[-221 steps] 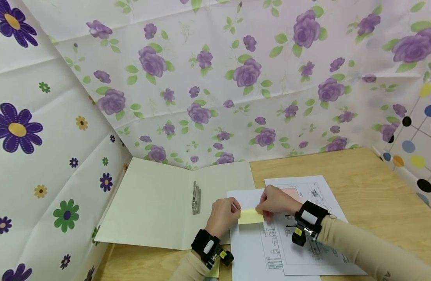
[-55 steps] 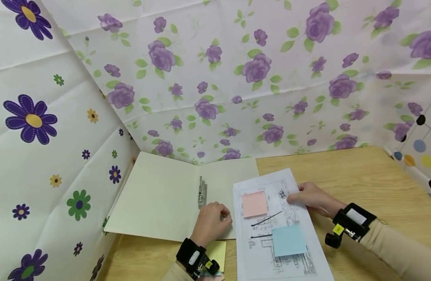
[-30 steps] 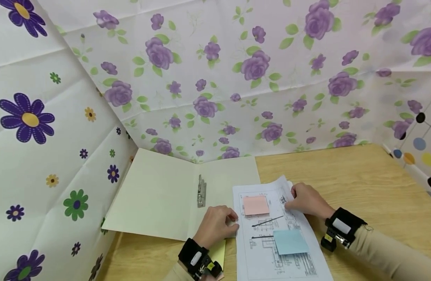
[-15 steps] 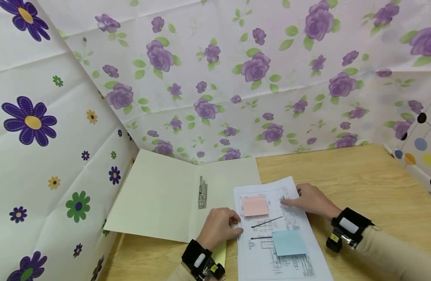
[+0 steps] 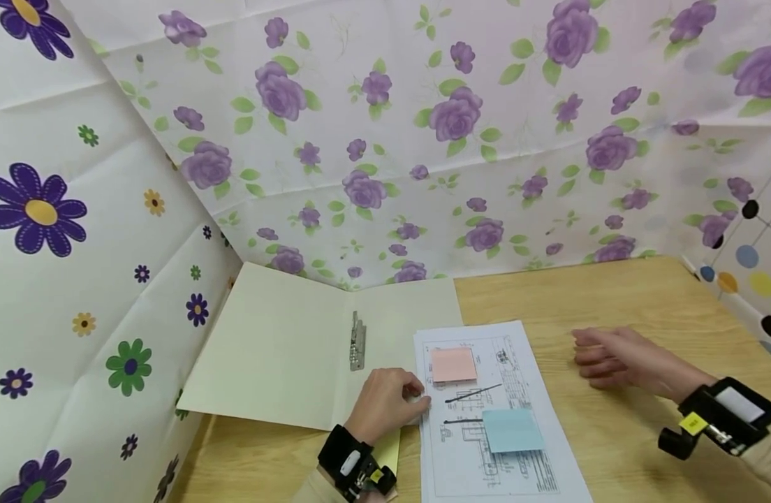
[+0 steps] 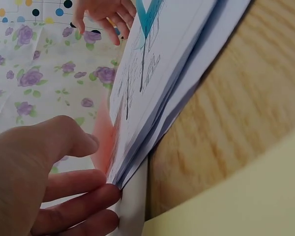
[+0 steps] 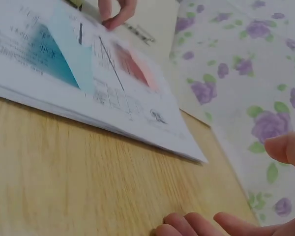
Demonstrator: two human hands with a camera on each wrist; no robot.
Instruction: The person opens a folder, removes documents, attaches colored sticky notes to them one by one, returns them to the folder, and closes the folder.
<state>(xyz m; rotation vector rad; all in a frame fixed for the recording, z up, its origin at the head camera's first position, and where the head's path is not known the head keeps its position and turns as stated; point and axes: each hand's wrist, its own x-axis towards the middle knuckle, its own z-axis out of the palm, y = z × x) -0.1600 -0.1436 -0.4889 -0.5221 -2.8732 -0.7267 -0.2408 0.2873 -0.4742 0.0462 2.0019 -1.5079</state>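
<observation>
A stack of printed drawing sheets (image 5: 486,468) lies partly over the right cover of an open cream folder (image 5: 278,349). A pink sticky note (image 5: 453,365) and a blue sticky note (image 5: 512,430) are stuck on the top sheet. My left hand (image 5: 387,405) is at the stack's left edge. In the left wrist view its fingertips (image 6: 110,194) touch the paper edges, with the thumb held apart. Off to the right of the stack, my right hand (image 5: 637,363) is over the table, holding nothing, its fingers spread loosely in the right wrist view.
A metal binder clip mechanism (image 5: 357,341) is fixed near the folder's spine. Yellow sticky notes (image 5: 388,450) lie partly hidden under my left wrist. Flowered cloth (image 5: 385,140) hangs behind the wooden table (image 5: 612,300).
My right hand has let go of the stack's right edge and moved away to the right. Earlier, both hands held a yellow sticky note; the sheets have since been gathered into one stack.
</observation>
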